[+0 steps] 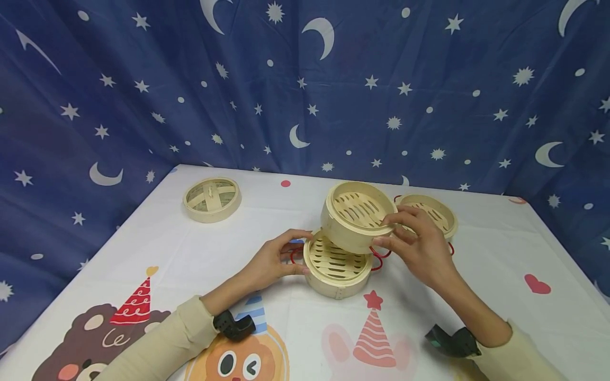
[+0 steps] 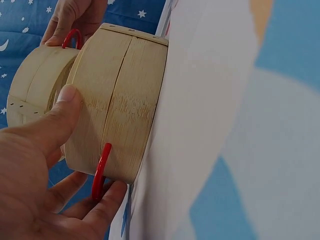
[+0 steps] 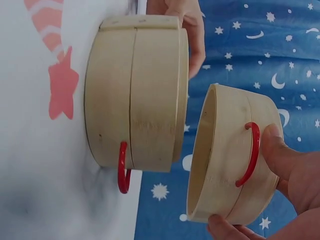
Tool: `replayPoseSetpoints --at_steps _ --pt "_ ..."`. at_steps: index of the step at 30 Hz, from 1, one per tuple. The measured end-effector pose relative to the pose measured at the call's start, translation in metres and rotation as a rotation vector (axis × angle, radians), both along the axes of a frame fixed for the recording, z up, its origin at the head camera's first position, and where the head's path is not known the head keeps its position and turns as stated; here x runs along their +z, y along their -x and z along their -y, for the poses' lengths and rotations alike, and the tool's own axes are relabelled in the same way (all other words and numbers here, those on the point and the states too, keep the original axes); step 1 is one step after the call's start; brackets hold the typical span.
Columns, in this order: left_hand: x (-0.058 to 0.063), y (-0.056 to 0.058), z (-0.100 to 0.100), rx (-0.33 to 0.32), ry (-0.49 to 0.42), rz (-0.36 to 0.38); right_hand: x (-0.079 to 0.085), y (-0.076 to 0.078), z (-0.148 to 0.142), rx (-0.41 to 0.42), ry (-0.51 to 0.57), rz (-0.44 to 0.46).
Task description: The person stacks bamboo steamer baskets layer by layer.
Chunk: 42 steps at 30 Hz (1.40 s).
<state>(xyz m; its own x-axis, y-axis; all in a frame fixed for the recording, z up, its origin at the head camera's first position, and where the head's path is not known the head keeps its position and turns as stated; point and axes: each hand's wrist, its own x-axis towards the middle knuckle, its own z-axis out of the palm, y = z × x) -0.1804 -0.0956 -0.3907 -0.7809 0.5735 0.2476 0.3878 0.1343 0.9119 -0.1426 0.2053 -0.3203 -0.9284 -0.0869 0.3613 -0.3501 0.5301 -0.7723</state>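
A round bamboo steamer basket (image 1: 337,290) with red handles stands on the table, its slatted floor partly visible from above. My left hand (image 1: 271,262) grips its left side, thumb at the near rim and fingers round the far side by the red handle (image 2: 101,170). Above it, a second steamer basket (image 1: 350,238) is held tilted by my right hand (image 1: 419,246), which pinches its right wall near the rim. In the right wrist view a gap shows between the raised basket (image 3: 230,160) and the lower basket (image 3: 135,95).
A third steamer basket (image 1: 450,225) stands behind my right hand, partly hidden by it. The woven bamboo lid (image 1: 212,216) lies at the back left. A white cloth with printed cartoon figures covers the table (image 1: 495,248), and a blue starry curtain (image 1: 267,95) hangs behind it.
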Motion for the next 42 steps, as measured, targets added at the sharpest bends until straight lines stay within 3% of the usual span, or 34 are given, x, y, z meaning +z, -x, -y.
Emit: replayPoseSetpoints --at_steps 13,23,34,42 --pt "0.0 0.0 0.0 -0.013 -0.06 0.013 -0.005 -0.008 0.009 0.044 0.017 -0.015" --pt "-0.001 0.002 0.0 -0.019 -0.06 -0.005 -0.009 -0.012 0.015 0.058 -0.028 -0.027" --pt "0.001 0.001 -0.001 -0.003 -0.063 0.048 -0.013 -0.016 0.019 0.085 -0.029 -0.016" --pt "0.021 -0.011 -0.003 0.001 -0.061 0.065 -0.011 -0.019 0.022 0.079 -0.028 0.013"
